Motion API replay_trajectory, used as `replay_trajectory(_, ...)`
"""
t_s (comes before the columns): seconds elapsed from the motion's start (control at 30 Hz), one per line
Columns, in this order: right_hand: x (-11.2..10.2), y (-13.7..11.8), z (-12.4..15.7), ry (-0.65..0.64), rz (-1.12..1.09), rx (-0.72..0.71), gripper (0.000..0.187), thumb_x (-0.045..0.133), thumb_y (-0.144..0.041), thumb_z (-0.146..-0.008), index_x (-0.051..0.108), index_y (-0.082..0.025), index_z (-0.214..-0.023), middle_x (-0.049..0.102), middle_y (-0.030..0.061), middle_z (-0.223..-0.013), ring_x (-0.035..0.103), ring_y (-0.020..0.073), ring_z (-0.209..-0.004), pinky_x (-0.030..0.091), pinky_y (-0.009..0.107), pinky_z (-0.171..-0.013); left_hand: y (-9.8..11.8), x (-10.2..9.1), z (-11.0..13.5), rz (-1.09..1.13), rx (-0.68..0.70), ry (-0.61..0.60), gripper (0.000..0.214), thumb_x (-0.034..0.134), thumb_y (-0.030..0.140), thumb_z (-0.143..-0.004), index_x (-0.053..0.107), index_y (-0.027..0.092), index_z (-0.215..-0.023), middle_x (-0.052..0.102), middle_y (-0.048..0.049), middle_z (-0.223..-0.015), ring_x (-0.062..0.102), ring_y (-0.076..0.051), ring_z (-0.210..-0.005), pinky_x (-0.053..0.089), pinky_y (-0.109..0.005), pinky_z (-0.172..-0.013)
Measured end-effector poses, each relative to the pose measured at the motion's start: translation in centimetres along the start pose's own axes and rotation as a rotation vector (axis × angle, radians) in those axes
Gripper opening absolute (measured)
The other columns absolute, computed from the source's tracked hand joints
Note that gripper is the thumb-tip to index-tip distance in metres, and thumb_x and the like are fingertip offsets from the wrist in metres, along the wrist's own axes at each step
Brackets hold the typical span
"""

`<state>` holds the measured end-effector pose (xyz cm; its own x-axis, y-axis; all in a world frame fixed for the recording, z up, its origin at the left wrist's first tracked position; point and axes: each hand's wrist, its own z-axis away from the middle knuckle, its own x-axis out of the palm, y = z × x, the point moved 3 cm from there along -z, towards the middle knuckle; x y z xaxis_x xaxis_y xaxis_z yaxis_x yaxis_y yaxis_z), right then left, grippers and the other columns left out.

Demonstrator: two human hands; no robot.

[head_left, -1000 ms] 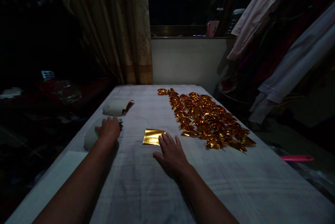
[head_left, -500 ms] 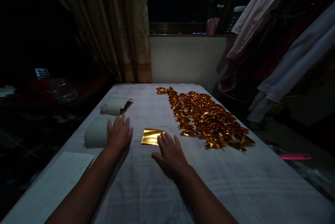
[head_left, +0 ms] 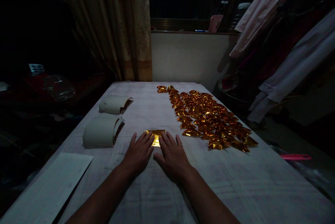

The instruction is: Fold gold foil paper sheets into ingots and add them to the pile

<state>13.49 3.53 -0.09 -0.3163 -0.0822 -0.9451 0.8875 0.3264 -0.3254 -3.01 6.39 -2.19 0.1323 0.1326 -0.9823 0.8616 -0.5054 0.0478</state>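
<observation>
A sheet of gold foil paper (head_left: 157,139) lies flat on the cloth-covered table (head_left: 146,189). My left hand (head_left: 138,149) rests on its left part, fingers stretched out and palm down. On the right part lies my right hand (head_left: 171,152), its fingers also straight and a little spread. Both hands hide the sheet's sides, while its middle shows between them. Several folded gold foil pieces (head_left: 206,116) cover the table's right side, beyond my right hand. To the left of my left hand sits a curled stack of pale paper (head_left: 98,132).
Behind that stack is a second curled pale stack (head_left: 112,104). A flat pale sheet or board (head_left: 52,189) lies at the left front edge. Beyond the table are a curtain (head_left: 133,42), a sill with a pink cup (head_left: 215,23), and hanging clothes (head_left: 285,70) on the right.
My left hand has moved right, from the nearer curled stack onto the gold foil sheet. My right hand stays on the sheet, which now lies slightly farther right in view.
</observation>
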Motion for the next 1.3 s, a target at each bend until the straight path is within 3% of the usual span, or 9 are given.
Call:
replay_trajectory(0.2,0.5,-1.1,0.3,-0.028,-0.037,-0.141,0.065,0.033,-0.052,-0.104,0.027,-0.017,-0.158,0.025,0.0103,-0.164,0.022,0.0266,-0.152,0.007,0.056,-0.124,0.1,0.4,0.4,-0.052,0.040,-0.051,0.055,0.032,0.036,-0.103,0.035,0.022,-0.155,0.035,-0.0109,-0.161,0.030,-0.027,-0.150,0.013,-0.056,-0.122)
replay_trajectory(0.33,0.3,-0.9,0.7,-0.085,-0.044,-0.070,0.070,0.034,-0.058,-0.102,0.028,-0.016,-0.158,0.023,0.0120,-0.163,0.019,0.0284,-0.153,0.005,0.058,-0.124,0.1,0.1,0.6,-0.051,0.036,-0.099,0.056,0.035,0.039,-0.102,0.034,0.025,-0.156,0.030,-0.0119,-0.163,0.027,-0.030,-0.151,0.013,-0.058,-0.121)
replay_trajectory(0.47,-0.2,-0.5,1.2,-0.164,-0.003,0.021,0.075,0.041,-0.059,-0.100,0.028,-0.013,-0.158,0.018,0.0137,-0.164,0.013,0.0304,-0.154,0.004,0.061,-0.123,0.1,-0.6,1.0,-0.016,0.044,-0.153,0.051,0.037,0.043,-0.103,0.038,0.036,-0.153,0.028,-0.0104,-0.164,0.024,-0.032,-0.152,0.016,-0.062,-0.118)
replay_trajectory(0.6,-0.5,-0.6,1.4,-0.194,0.008,0.057,0.078,0.042,-0.059,-0.099,0.026,-0.011,-0.158,0.015,0.0142,-0.164,0.010,0.0307,-0.154,0.002,0.061,-0.122,0.3,-1.3,1.1,-0.022,0.079,-0.095,0.047,0.042,0.044,-0.102,0.042,0.043,-0.149,0.033,-0.0075,-0.163,0.030,-0.032,-0.150,0.009,-0.063,-0.119)
replay_trajectory(0.87,-0.6,-0.5,1.4,-0.193,-0.007,0.055,0.077,0.042,-0.059,-0.098,0.026,-0.014,-0.158,0.016,0.0133,-0.165,0.010,0.0315,-0.154,0.005,0.062,-0.122,0.3,-2.0,1.7,-0.024,0.094,-0.075,0.046,0.040,0.043,-0.103,0.044,0.041,-0.149,0.041,-0.0049,-0.159,0.037,-0.030,-0.147,0.003,-0.062,-0.121)
replay_trajectory(1.13,-0.6,-0.6,1.4,-0.205,-0.025,0.066,0.079,0.043,-0.059,-0.098,0.024,-0.011,-0.158,0.014,0.0141,-0.165,0.009,0.0300,-0.155,0.003,0.060,-0.122,-1.1,-3.8,3.6,-0.059,0.018,-0.160,0.048,0.040,0.040,-0.102,0.044,0.037,-0.150,0.040,-0.0072,-0.159,0.034,-0.033,-0.148,0.015,-0.065,-0.117)
replay_trajectory(1.3,-0.5,-0.5,1.4,-0.184,-0.027,0.059,0.078,0.041,-0.059,-0.098,0.026,-0.012,-0.158,0.015,0.0141,-0.165,0.011,0.0307,-0.154,0.004,0.061,-0.122,-1.4,-4.9,3.3,-0.102,-0.007,-0.124,0.041,0.047,0.038,-0.099,0.058,0.035,-0.139,0.046,-0.0083,-0.156,0.037,-0.035,-0.145,0.018,-0.067,-0.116)
